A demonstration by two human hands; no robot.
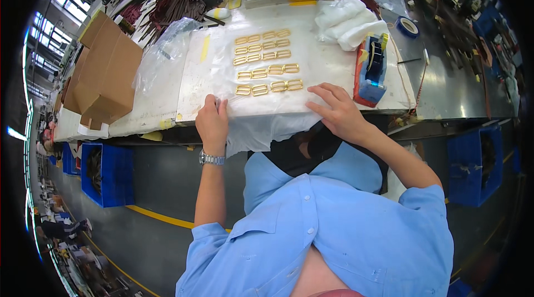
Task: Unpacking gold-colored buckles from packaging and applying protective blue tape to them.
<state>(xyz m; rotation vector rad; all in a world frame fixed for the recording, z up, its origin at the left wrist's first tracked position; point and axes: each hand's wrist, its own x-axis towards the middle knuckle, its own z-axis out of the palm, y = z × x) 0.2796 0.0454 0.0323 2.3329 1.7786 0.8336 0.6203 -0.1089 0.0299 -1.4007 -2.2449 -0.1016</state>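
Several rows of gold slide buckles (260, 74) lie spread on a thin white plastic sheet (253, 109) on the tabletop. Its near end hangs over the table's front edge. My left hand (212, 124), with a watch (212, 158) on the wrist, is closed at the sheet's left front corner. Its fingers are curled, and what is between them is too small to make out. At the right of the nearest row, my right hand (340, 111) is open, fingers apart, its fingertips on the sheet beside the last buckle.
Right of my right hand stands a blue and red tape dispenser (371, 69). Behind it are a crumpled white cloth (347, 21) and a blue tape roll (408, 27). An opened cardboard box (108, 77) and clear plastic bag (167, 55) sit left. Blue bins (114, 174) stand below.
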